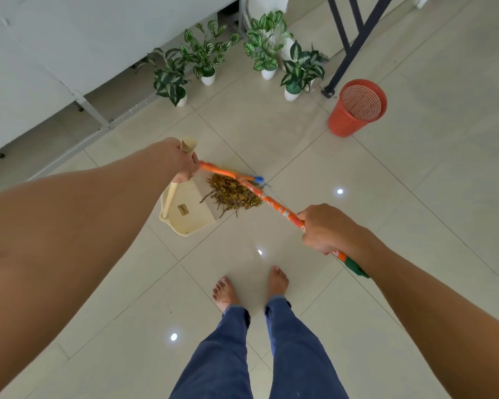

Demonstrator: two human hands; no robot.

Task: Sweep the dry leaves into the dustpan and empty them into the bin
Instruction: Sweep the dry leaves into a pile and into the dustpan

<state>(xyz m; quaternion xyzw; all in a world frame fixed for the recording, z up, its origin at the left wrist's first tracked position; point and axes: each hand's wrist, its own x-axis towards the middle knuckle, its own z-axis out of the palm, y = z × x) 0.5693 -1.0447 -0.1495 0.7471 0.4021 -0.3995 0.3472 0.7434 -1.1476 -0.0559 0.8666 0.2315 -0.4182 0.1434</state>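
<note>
A pile of dry brown leaves lies on the tiled floor, right at the open mouth of a cream dustpan. My left hand grips the dustpan's upright wooden handle near its top. My right hand grips the orange flowered stick of a broom. The broom's orange head with a blue end rests along the far side of the leaves. A red mesh bin stands on the floor at the far right, apart from the pile.
Several potted green plants in white pots line the far floor beside a white cabinet on a metal frame. Dark metal legs stand behind the bin. My bare feet are just behind the pile.
</note>
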